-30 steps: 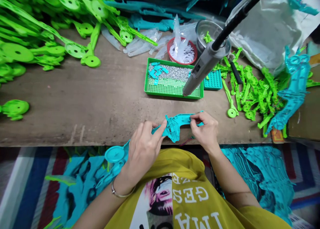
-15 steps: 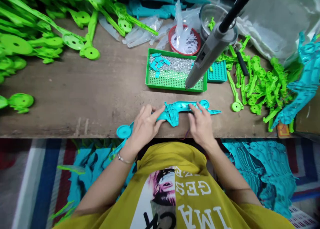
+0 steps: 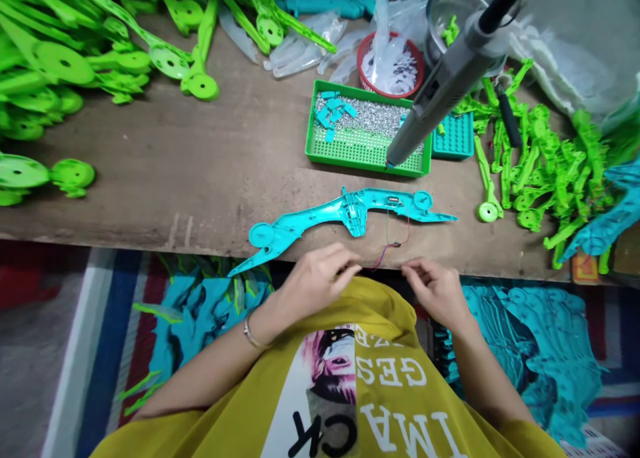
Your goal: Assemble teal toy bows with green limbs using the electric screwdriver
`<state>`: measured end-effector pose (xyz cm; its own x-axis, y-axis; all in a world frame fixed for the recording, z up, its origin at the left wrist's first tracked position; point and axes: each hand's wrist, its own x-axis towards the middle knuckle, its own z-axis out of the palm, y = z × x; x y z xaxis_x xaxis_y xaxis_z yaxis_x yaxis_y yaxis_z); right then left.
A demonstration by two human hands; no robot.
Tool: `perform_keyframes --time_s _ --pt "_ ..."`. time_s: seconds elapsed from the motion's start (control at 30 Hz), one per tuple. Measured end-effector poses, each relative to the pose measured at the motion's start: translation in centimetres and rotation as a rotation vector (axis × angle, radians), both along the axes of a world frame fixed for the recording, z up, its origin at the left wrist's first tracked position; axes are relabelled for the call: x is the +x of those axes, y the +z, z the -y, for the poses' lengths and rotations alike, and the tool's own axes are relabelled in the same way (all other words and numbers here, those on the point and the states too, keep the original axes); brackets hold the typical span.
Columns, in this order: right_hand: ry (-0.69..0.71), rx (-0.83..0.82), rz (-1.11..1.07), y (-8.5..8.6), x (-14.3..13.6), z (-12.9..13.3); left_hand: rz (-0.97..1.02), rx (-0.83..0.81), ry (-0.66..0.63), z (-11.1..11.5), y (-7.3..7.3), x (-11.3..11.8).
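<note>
A blue plastic bow-shaped shell lies on the table with its ribbed inner side up. A small metal-looking part sits in its right arm. Thin red and dark wires lead from it to a tiny dark component on the wood, then towards the table edge. My left hand is at that edge below the shell, its fingers curled and thumb close to the index finger. Across from it, my right hand has thumb and fingertips pinched together. Neither hand touches the shell. Anything in their fingertips is too small to make out.
A green tray of screws and blue pieces stands behind the shell. Above it hangs a grey electric screwdriver. Green parts pile up left and right. A red basket holds white pieces. Stacked blue shells are below the edge.
Both hands have let go of the blue shell and drawn back to the table edge. The wires and small component now show. The whole view has shifted slightly.
</note>
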<state>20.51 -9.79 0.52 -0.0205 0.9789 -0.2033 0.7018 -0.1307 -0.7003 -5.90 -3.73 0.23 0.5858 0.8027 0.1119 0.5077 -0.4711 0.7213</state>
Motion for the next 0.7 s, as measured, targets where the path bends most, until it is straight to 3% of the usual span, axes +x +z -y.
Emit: perform_keyframes --time_s 0.07,0.17,0.27,0.33,0.4,0.5,0.57,0.7 --pt "-0.123 0.146 0.058 -1.2 0.3 -0.9 -0.073 0.027 -0.005 1.5 -1.1 1.6" --pt "-0.057 0.278 0.068 -2.3 0.2 -2.5 -0.209 0.121 0.050 2.5 -2.3 4.1" --pt "-0.014 0.266 -0.039 -2.4 -0.1 -3.3 -0.214 0.052 0.088 2.0 -2.1 5.8" --pt "-0.054 0.201 -0.166 -1.9 0.0 -3.6 -0.109 -0.137 0.106 1.1 -1.4 6.0" --pt "-0.117 0.137 -0.319 -1.3 0.2 -4.0 0.071 -0.429 0.097 0.1 -0.5 5.6" --pt "-0.211 0.093 -0.533 -0.5 0.7 -5.0 0.347 -0.843 -0.005 -1.5 0.3 4.4" --pt "-0.265 0.068 -0.627 -0.2 0.8 -5.8 0.443 -0.986 -0.089 -2.2 0.5 3.4" --pt "-0.352 0.029 -0.767 0.0 0.8 -7.1 0.461 -1.064 -0.128 -2.5 0.0 2.0"
